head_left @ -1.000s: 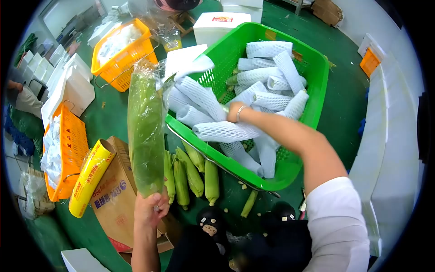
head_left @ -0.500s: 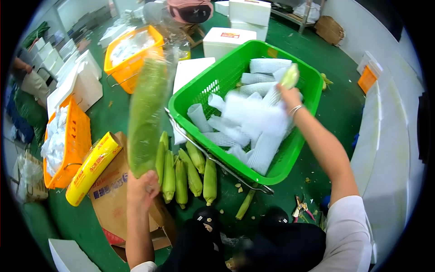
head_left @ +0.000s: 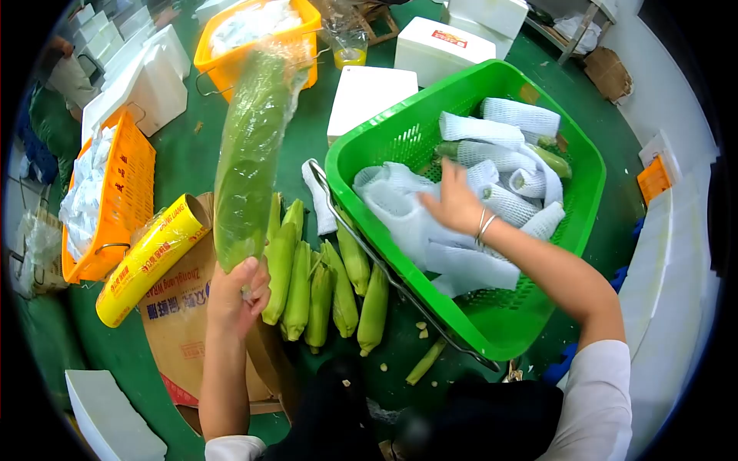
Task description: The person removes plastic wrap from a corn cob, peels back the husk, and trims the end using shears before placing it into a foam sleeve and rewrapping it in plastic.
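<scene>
My left hand (head_left: 240,296) is closed around the lower end of a long green vegetable (head_left: 247,161) held upright and wrapped in clear film; it looks like an ear of corn in its husk. Below and right of it, several ears of corn (head_left: 298,296) in green husks lie side by side on the floor. Inside the green basket (head_left: 355,173), my right hand (head_left: 455,201) is open with its fingers apart, above white foam net sleeves (head_left: 400,196). Some sleeves in the basket hold green produce (head_left: 555,161); its ends poke out.
A yellow roll of film (head_left: 154,260) rests on an opened cardboard box (head_left: 184,307) at left. Two orange crates (head_left: 129,180) hold white packing. White foam boxes (head_left: 438,50) stand behind the basket. A loose stalk (head_left: 425,361) and scraps lie near my feet.
My right hand has let go of a piece of netted produce and moved left and down over the sleeves. The left hand still grips the wrapped vegetable. The camera view has shifted.
</scene>
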Demonstrator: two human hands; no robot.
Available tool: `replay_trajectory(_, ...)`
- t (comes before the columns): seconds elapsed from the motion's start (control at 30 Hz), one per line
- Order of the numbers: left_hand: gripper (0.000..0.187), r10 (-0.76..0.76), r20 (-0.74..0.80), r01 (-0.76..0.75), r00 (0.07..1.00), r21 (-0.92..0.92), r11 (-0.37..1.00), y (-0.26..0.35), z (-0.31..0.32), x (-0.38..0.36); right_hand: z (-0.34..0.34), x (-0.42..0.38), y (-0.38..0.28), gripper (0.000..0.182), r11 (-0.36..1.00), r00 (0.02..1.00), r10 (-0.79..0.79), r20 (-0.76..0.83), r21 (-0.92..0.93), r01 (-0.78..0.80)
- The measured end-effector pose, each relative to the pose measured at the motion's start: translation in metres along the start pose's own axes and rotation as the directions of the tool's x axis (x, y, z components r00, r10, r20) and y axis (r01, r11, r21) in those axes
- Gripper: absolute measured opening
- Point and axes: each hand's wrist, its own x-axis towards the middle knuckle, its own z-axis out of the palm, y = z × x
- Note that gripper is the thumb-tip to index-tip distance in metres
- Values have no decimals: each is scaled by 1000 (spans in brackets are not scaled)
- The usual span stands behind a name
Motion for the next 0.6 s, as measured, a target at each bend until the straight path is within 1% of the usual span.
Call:
replay_trajectory(0.03,49,-5,-16,5,1000,-4,1000,2,-5,2,-10,23,-12,59,992,987,-122,-105,-29,119)
replay_trajectory(0.07,50,-10,24,10,1000,6,1000,4,-10,2,-27,41,-32,55,948,908,-315,-277,-48,315)
replay_trajectory(0.1,51,-17,60,16,998,14,1000,4,-16,1,-44,51,-57,52,865,764,-481,-431,-91,493)
replay_trajectory(0.17,52,-4,-14,5,1000,40,999,3,-26,0,-60,50,-126,35,762,724,-533,-438,124,636)
replay_trajectory(0.2,53,25,-85,-22,996,29,999,2,-25,2,-54,50,-158,27,690,717,-621,-317,213,692)
replay_trajectory(0.23,53,54,-145,-52,988,20,998,2,-24,5,-43,47,-189,21,618,683,-702,-203,303,726)
replay_trajectory(0.27,56,78,-71,-82,994,-57,995,0,-26,9,-27,45,-220,20,693,697,-715,58,189,695)
replay_trajectory(0.3,56,76,-71,-80,995,-57,995,-3,-29,11,-9,44,-250,19,738,689,-652,316,53,673)
replay_trajectory(0.33,55,119,-49,-126,992,-202,971,-8,-31,11,23,53,-267,24,706,596,-609,523,17,708)
replay_trajectory(0.37,55,160,-34,-161,987,-349,923,-13,-33,10,55,67,-277,27,686,518,-521,678,-28,727)
replay_trajectory(0.4,64,186,-66,-197,980,-362,911,-16,-34,7,92,84,-280,33,713,530,-390,753,-117,691)
replay_trajectory(0.43,64,170,-41,-173,985,-367,914,-19,-37,1,133,100,-277,39,731,544,-246,802,-215,648)
replay_trajectory(0.47,67,193,-80,-209,978,-436,876,-23,-40,-5,177,111,-260,42,786,813,-112,571,-449,424)
replay_trajectory(0.5,70,213,-107,-237,971,-509,827,-27,-46,-7,219,122,-244,45,850,980,69,189,-525,42)
replay_trajectory(0.53,71,211,-117,-241,970,-527,815,-31,-51,-11,259,132,-228,48,881,964,210,-162,-395,-258)
replay_trajectory(0.57,72,206,-145,-252,968,-549,797,-33,-54,-17,256,127,-212,54,782,964,238,-121,-564,-264)
replay_trajectory(0.6,72,199,-127,-236,972,-568,788,-32,-56,-23,273,118,-185,49,820,938,247,-243,-463,-336)
